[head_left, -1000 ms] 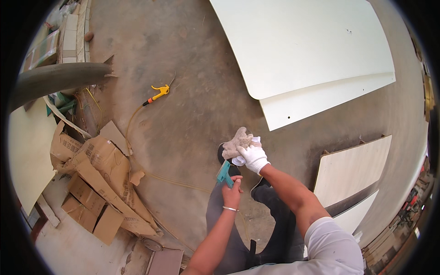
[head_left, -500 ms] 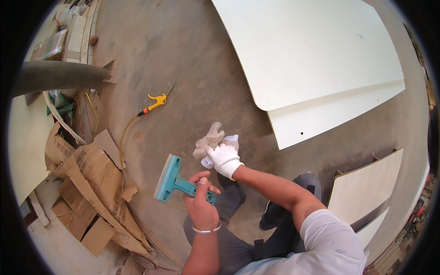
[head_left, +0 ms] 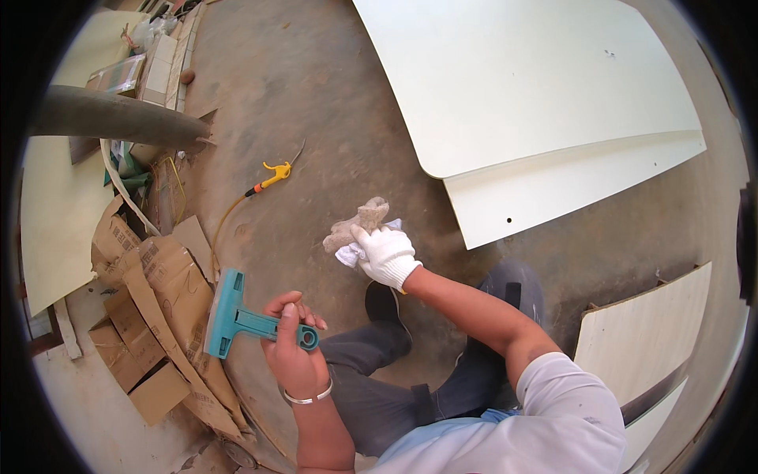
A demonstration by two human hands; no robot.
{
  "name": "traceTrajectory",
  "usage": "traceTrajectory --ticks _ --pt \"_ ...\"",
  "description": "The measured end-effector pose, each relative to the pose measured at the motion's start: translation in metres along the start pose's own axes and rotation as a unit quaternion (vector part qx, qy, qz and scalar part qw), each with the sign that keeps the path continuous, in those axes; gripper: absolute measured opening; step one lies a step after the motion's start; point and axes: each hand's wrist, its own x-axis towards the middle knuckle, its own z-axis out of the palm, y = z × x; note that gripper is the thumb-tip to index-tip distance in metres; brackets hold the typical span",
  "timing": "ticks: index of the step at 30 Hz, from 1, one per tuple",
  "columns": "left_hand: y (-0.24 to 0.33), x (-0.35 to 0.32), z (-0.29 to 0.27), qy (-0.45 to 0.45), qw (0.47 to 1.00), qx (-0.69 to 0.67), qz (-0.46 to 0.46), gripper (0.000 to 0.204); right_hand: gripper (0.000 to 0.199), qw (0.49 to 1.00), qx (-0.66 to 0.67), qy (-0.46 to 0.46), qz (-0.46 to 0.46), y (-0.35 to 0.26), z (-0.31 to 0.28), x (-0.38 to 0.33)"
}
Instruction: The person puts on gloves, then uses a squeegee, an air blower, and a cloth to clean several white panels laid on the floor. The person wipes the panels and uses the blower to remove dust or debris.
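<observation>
Apparently, your left hand [head_left: 294,351] has a loose grip, fingers half-curled, on the teal scraper [head_left: 230,314], likely to hold its blade clear of your legs [head_left: 362,352], while your gloved right hand [head_left: 387,254] is closed firmly on the beige rag [head_left: 355,227] above the floor [head_left: 332,103].

Brown cardboard [head_left: 170,272] lies at lower left, a yellow air gun [head_left: 278,171] with its hose [head_left: 224,222] left of centre. A dark bar [head_left: 118,114], perhaps a pipe, crosses upper left; a pale board [head_left: 643,332] sits lower right.
</observation>
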Motion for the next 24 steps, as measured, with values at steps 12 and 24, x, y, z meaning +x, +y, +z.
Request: traceTrajectory --ticks 12,24 --pt "0.002 -0.033 -0.021 0.029 0.998 -0.038 0.031 0.018 0.068 0.978 0.186 0.017 0.094 0.041 -0.072 -0.021" --pt "-0.015 -0.037 -0.029 0.028 0.998 0.013 0.053 0.019 0.057 0.991 0.028 -0.047 -0.120 0.015 -0.008 -0.027"
